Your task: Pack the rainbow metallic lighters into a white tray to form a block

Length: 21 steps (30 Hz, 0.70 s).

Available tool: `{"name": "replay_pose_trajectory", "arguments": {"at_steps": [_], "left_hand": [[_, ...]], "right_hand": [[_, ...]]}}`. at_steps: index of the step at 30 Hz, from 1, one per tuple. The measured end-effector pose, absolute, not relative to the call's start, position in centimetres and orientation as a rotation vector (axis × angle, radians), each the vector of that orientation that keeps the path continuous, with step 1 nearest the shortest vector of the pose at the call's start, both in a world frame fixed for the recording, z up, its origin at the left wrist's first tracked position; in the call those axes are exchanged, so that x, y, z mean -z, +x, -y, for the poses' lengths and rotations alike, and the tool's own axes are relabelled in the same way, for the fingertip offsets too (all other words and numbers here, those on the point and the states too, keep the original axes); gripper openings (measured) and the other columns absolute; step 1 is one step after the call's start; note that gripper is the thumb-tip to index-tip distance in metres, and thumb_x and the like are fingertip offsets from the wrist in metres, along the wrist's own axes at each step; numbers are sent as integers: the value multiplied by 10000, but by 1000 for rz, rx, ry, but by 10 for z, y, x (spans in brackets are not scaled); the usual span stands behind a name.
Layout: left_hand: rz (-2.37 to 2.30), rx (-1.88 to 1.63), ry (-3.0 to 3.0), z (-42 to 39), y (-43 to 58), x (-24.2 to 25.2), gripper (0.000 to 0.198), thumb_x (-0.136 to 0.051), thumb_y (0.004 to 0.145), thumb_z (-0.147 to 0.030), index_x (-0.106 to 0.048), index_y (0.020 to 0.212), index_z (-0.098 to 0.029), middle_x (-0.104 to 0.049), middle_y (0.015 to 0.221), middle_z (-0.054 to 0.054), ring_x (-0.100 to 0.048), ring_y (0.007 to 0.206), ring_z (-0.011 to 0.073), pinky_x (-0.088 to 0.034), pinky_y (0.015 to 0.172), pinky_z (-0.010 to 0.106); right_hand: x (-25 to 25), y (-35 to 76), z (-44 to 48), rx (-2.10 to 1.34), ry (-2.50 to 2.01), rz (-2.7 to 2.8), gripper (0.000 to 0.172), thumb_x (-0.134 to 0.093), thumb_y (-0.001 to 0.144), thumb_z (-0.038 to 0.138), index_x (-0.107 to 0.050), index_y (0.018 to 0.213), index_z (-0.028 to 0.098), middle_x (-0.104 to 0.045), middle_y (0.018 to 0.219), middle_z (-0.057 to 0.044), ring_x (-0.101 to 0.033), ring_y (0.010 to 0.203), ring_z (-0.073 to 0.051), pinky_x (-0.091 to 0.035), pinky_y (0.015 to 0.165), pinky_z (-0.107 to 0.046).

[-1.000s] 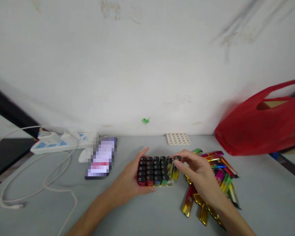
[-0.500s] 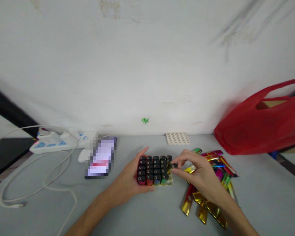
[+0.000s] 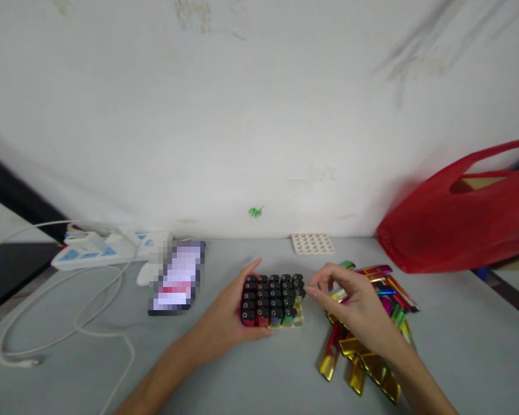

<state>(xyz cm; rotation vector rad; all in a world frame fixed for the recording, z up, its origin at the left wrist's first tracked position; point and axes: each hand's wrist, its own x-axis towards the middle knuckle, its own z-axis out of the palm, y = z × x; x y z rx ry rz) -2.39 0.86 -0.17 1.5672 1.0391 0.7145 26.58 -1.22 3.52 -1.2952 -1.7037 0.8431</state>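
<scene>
My left hand [image 3: 233, 311] is wrapped around the left side of a block of upright lighters [image 3: 275, 300] with black tops, thumb along the near edge. They stand in rows in a pale holed tray [image 3: 297, 320], whose near right corner shows bare cells. At the right column, thumb and forefinger of my right hand [image 3: 346, 297] are slightly apart, with nothing seen between them. Their tips are close beside the second lighter from the back [image 3: 300, 292]. Beneath and beside this hand lies a loose pile of shiny gold, red, green and purple lighters [image 3: 331, 351].
A second pale holed tray [image 3: 313, 244] lies against the wall. At the right stands a red bag [image 3: 454, 219]. A phone [image 3: 179, 276], a power strip [image 3: 112, 248] and a looping white cable [image 3: 125, 340] occupy the left side of the grey table [image 3: 225, 380].
The lighter pinched in my right hand has moved left into the tray's right column. My right fingers have let it go. The left hand stays in place.
</scene>
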Motion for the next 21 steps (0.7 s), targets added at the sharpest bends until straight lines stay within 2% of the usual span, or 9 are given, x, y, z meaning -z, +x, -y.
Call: {"name": "replay_pose_trajectory", "arguments": {"at_steps": [4,6,11,16,21], "left_hand": [[-1016,-729,1526,-8,-23,0,1253,-987,703,-203,-292,1739,-324,-629,1482,141,-741,839,190,-654,847,394],[-1001,-732,1509,-7,-22,-1,1247,-986,704,-202,-297,1736,-329,-636,1466,137,-743,839,191,-655,851,401],[-1012,-737,1513,-7,-22,-3,1247,-987,694,-183,-314,1734,-332,-629,1476,133,-746,864,199,-658,850,401],[-997,-732,1512,-7,-22,-3,1227,-982,705,-187,-319,1726,-344,-623,1474,125,-742,840,192,-662,819,395],[-1002,-734,1493,-7,-23,-2,1226,-978,705,-177,-311,1718,-350,-612,1464,108,-741,825,177,-662,811,384]], "right_hand": [[-35,275,11,-804,-1373,1909,265,-863,939,437,-735,780,268,-670,850,-15,-610,935,-280,-423,946,-456],[-33,280,9,-801,-1425,2000,225,-898,896,425,-760,797,278,-686,899,-33,-603,985,-307,-423,946,-467],[-26,295,6,-651,-1538,1959,128,-890,868,365,-796,916,293,-681,902,-50,-579,943,-320,-422,889,-454],[-24,315,7,-663,-1649,1994,223,-924,816,348,-834,1017,316,-745,1065,-77,-601,1047,-355,-420,952,-481],[-23,313,4,-625,-1717,1996,123,-916,850,387,-833,897,310,-763,1011,-79,-593,1044,-366,-377,920,-479]]}}
